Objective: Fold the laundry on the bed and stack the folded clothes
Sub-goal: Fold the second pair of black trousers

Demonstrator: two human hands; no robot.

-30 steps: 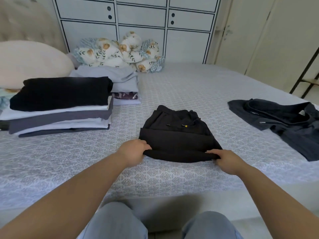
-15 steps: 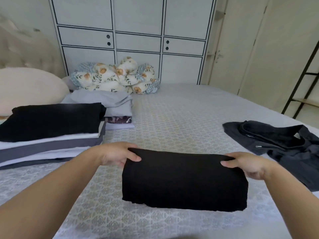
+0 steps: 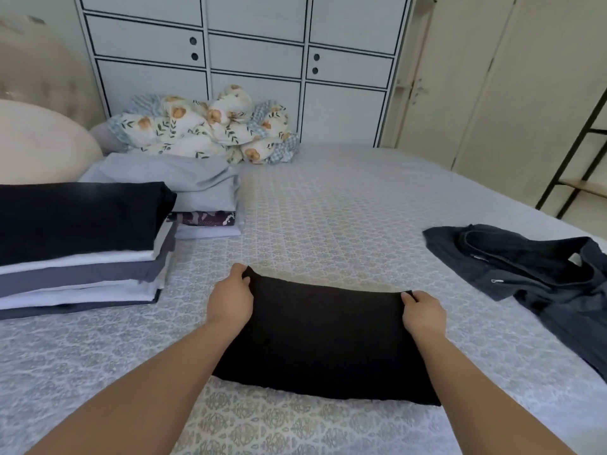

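Observation:
A black garment [image 3: 325, 339], folded into a rectangle, lies on the bed [image 3: 328, 208] in front of me. My left hand [image 3: 231, 298] grips its far left corner and my right hand [image 3: 423, 313] grips its far right corner. To the left stands a stack of folded clothes [image 3: 78, 251] with a black piece on top. Behind that stack sits a smaller pile of pale blue folded clothes [image 3: 197, 192]. An unfolded dark grey zip jacket [image 3: 532, 274] lies spread at the right.
A floral quilt [image 3: 210, 129] is bunched at the far side against a white cabinet [image 3: 256, 54]. A cream pillow [image 3: 36, 142] lies at the left. A dark metal rack [image 3: 578, 152] stands by the right wall.
Both hands lifted the near fold of the black garment and carried it over away from me. The garment now lies folded in half, with my hands at its far corners.

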